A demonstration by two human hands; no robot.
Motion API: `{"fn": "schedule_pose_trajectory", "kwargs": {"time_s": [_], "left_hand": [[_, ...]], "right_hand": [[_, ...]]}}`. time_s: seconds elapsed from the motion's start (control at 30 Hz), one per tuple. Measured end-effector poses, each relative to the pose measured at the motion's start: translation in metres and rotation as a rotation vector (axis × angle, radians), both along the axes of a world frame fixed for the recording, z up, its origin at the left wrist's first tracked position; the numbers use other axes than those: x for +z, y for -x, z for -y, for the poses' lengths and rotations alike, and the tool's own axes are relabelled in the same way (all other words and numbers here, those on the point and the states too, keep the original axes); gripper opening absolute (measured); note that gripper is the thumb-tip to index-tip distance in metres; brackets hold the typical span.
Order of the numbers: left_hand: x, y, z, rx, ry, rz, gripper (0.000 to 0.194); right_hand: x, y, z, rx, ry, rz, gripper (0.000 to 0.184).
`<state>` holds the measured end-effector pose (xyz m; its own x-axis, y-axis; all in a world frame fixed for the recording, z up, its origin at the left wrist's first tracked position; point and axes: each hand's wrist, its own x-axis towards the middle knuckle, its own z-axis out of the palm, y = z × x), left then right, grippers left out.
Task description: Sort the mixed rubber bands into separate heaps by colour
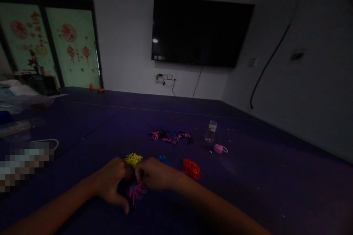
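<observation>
My left hand [114, 178]: thumb spread, finger hold unclear. My right hand [153, 173]: fingers curled, contents I cannot tell. Pink strands [137, 191]: on table [91, 117], just nearside of hands. Yellow strands [133, 159]: just beyond. Advisable, I judge: light fingertip pinches, colours unmixed.

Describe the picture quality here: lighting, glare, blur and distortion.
Head view: dim overall, the pale door panels far brighter than the purple surface; head view: a small bright reflection on the dark television, whose outline looks skewed; head view: left hand and right hand look soft, finger detail lost in shadow; head view: a pixelated patch hides something at left.
</observation>
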<state>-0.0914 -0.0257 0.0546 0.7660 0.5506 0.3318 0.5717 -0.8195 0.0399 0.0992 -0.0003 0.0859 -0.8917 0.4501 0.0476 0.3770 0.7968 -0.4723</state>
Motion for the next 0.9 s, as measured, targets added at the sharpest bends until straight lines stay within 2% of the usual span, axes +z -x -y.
{"fn": "schedule_pose_trajectory", "kwargs": {"time_s": [0.13,0.27,0.43,0.53,0.6,0.67,0.77,0.83,0.9], "left_hand": [[0.002,0.0,-0.001,-0.002,0.006,-0.006,0.065],[0.0,0.0,-0.002,0.01,0.005,0.007,0.066],[-0.005,0.001,-0.003,0.017,0.008,0.004,0.066],[-0.006,0.002,-0.003,0.009,0.004,0.022,0.067],[-0.004,0.002,-0.003,0.003,0.011,0.03,0.068],[-0.003,0.001,-0.002,-0.005,0.009,0.037,0.07],[0.0,-0.001,-0.001,-0.013,0.001,0.052,0.07],[0.002,-0.004,0.0,-0.024,0.021,0.064,0.07],[0.003,-0.005,0.001,-0.035,0.036,0.079,0.069]], "right_hand": [[0.007,-0.004,-0.004,-0.07,0.118,-0.072,0.019],[0.003,-0.006,-0.007,-0.125,0.196,-0.036,0.022],[-0.002,-0.002,-0.002,-0.105,0.38,0.014,0.024],[-0.002,0.001,0.0,-0.086,0.51,-0.007,0.023],[0.0,0.001,-0.005,-0.117,0.534,-0.07,0.023],[0.004,-0.003,-0.017,-0.183,0.469,-0.2,0.024],[0.012,-0.023,-0.048,-0.353,0.218,-0.423,0.029],[0.015,-0.048,-0.073,-0.535,0.001,-0.504,0.029],[0.01,-0.08,-0.096,-0.735,-0.174,-0.494,0.034]]}}
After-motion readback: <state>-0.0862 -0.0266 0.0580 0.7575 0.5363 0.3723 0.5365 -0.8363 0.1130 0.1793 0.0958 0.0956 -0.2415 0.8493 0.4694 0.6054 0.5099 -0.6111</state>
